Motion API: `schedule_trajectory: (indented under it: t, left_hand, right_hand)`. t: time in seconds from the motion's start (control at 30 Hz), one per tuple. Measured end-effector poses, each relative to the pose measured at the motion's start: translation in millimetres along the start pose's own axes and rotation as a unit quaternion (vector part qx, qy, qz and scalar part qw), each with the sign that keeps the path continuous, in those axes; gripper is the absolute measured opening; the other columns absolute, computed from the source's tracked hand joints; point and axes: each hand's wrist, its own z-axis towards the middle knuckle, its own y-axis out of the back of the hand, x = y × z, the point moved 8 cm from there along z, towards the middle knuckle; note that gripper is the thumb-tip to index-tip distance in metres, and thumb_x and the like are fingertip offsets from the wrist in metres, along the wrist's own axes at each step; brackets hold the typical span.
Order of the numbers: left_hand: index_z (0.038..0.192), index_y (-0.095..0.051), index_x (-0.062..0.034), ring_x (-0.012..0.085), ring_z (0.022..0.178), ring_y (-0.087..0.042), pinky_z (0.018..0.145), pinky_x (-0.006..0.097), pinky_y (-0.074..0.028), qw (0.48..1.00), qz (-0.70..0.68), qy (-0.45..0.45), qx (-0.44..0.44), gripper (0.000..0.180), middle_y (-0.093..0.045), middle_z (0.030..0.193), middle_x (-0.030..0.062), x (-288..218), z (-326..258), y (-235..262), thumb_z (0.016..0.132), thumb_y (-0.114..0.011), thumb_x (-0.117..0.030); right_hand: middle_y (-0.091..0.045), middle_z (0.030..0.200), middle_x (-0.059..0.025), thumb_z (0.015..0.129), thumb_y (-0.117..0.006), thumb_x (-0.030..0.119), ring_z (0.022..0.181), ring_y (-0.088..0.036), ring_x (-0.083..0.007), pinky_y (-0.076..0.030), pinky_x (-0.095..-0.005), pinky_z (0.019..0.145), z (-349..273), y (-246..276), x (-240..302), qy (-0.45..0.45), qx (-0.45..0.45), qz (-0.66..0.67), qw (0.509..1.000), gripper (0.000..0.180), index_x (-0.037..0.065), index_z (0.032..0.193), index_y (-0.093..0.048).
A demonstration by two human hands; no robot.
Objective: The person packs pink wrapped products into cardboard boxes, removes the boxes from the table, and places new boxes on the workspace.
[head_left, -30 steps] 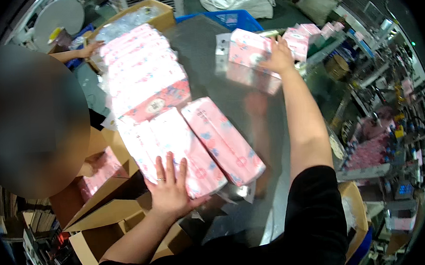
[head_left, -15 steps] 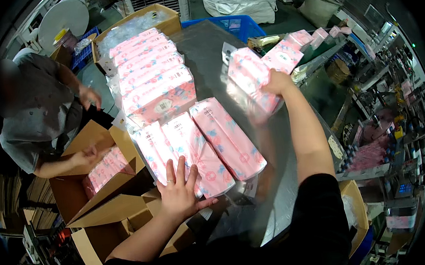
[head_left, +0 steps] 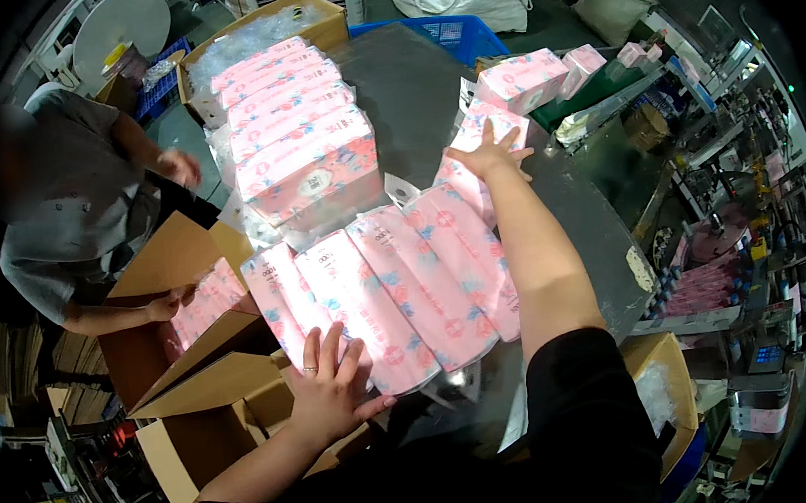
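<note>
Several long pink tissue packs (head_left: pixel 387 295) lie side by side on the dark table (head_left: pixel 411 92) in front of me. My left hand (head_left: pixel 333 387) lies flat, fingers spread, on the near ends of the left packs. My right arm reaches forward, and my right hand (head_left: pixel 489 152) grips the far end of the rightmost pack (head_left: pixel 467 233), which lies against the row.
A taller stack of pink packs (head_left: pixel 293 152) stands behind the row, with a cardboard box (head_left: pixel 266 23) and a blue crate (head_left: pixel 453 28) beyond. More packs (head_left: pixel 526 79) sit at the far right. At the left a co-worker (head_left: pixel 72 200) reaches into an open carton (head_left: pixel 192 308).
My right hand has carried a pink pack from the far right down to the row and laid it beside the others. My left hand stayed put. The co-worker has moved back to the left.
</note>
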Motion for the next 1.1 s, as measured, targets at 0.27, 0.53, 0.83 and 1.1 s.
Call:
schedule_trajectory:
  t: [0.27, 0.53, 0.83, 1.1]
  left_hand:
    - [0.149, 0.002, 0.0026, 0.0264, 0.125, -0.046, 0.103, 0.037, -0.04, 0.757, -0.609, 0.214, -0.105, 0.099, -0.039, 0.142, 0.0216, 91, -2, -49, 0.085, -0.072, -0.011]
    - [0.15, -0.009, -0.0043, 0.0269, 0.124, -0.048, 0.101, 0.04, -0.044, 0.595, -0.766, 0.244, -0.017, 0.079, -0.041, 0.141, 0.0186, 112, 21, -94, 0.092, -0.062, -0.013]
    - [0.148, -0.028, -0.006, 0.0239, 0.127, -0.047, 0.106, 0.04, -0.04, 0.371, -0.919, 0.112, 0.079, 0.072, -0.045, 0.142, 0.0144, 113, 47, -156, 0.097, -0.043, -0.054]
    - [0.147, -0.032, -0.0062, 0.0235, 0.124, -0.05, 0.105, 0.04, -0.04, 0.48, -0.869, 0.114, -0.033, 0.075, -0.046, 0.143, 0.0135, 121, -35, -55, 0.096, -0.04, -0.06]
  right_hand:
    - [0.009, 0.161, -0.012, 0.059, -0.086, 0.034, 0.136, -0.031, -0.0457, -0.038, -0.0595, 0.102, -31, 18, -86, 0.16, 0.029, -0.19, 0.968, 0.121, 0.037, 0.153, -0.01]
    - [-0.038, 0.148, -0.0226, 0.083, -0.07, 0.041, 0.133, -0.044, -0.031, -0.04, -0.0391, 0.105, -112, 39, -157, 0.273, 0.029, 0.066, 0.959, 0.087, 0.004, 0.149, -0.026]
    - [-0.06, 0.125, -0.0098, 0.093, -0.057, 0.044, 0.108, -0.061, -0.0212, -0.049, -0.0316, 0.092, -164, -46, -89, 0.083, 0.334, 0.752, 0.562, 0.06, 0.006, 0.138, -0.048]
    - [-0.06, 0.125, -0.0093, 0.092, -0.058, 0.042, 0.108, -0.06, -0.0203, -0.048, -0.0318, 0.091, -253, -44, -42, 0.157, 0.395, 0.581, 0.694, 0.057, 0.006, 0.136, -0.05]
